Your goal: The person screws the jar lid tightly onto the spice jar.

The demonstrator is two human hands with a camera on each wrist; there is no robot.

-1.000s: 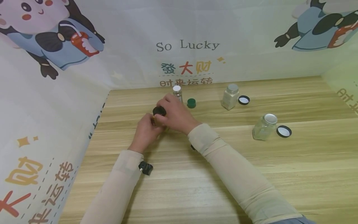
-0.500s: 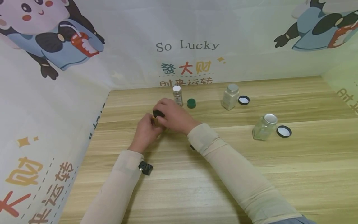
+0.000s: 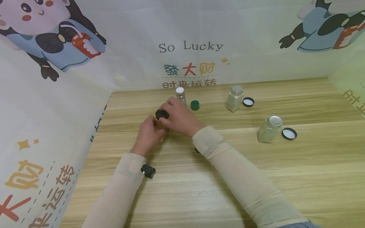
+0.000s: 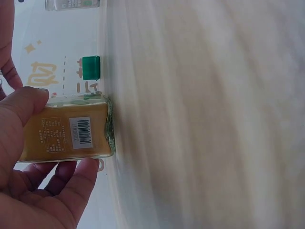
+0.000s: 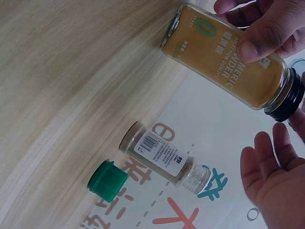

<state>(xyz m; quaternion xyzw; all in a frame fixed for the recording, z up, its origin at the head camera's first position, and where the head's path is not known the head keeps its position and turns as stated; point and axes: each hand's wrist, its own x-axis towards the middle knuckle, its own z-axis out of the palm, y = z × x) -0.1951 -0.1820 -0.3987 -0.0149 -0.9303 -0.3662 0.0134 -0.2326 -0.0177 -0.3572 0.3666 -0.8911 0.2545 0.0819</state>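
A square glass jar of yellow-brown turmeric powder [image 5: 224,57] stands upright on the table, its base touching the wood. My left hand [image 3: 149,134] grips the jar's body, thumb on one side and fingers on the other, as the left wrist view shows. A ribbed black lid [image 3: 162,114] sits at the jar's mouth. My right hand [image 3: 181,117] holds this lid between thumb and index finger, while its other fingers stand off the jar in the right wrist view. Just behind the right hand is a small labelled glass bottle [image 5: 164,155] with a white top, partly hidden in the head view.
A green cap [image 3: 195,105] lies beside the small bottle. To the right stand two glass jars, one at the back [image 3: 235,98] and one nearer [image 3: 269,129]. Beside them lie black lids, a far one [image 3: 248,102] and a near one [image 3: 289,133]. A printed backdrop [image 3: 256,63] rises behind the table.
My right hand has dipped lower over the black lid and then come back up, showing more of it again. The left hand and jar stay in place.
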